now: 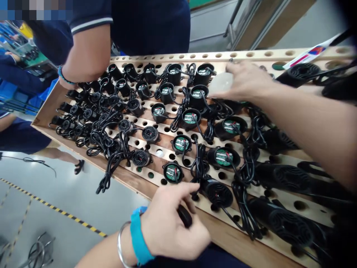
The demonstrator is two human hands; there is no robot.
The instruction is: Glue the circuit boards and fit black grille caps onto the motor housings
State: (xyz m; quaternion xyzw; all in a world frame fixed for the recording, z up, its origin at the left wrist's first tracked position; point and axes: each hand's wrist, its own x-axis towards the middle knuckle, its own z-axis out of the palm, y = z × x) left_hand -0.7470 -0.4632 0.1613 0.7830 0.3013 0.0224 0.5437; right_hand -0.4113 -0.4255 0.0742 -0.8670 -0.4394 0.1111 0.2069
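Note:
My left hand (175,223), with a blue wristband and a silver bracelet, is closed around a small black part (184,216) near the front edge of the rack. Its index finger reaches toward a black round housing (219,193) with a slotted grille cover. Over the far side, my right hand (245,80) grips a whitish translucent rounded piece (221,85), whose kind I cannot make out. Beside that piece stand black cup-shaped housings (205,72), uncovered, showing green circuit boards (198,93). Several more open housings (173,172) sit in rows between the two hands.
The long wooden rack (223,232) has slats with round holes. Bundled black cables (200,160) lie among the units, and grille-covered housings (141,158) fill its left part. A co-worker's arm (90,56) rests over the far left side. A white label strip (311,54) lies at right.

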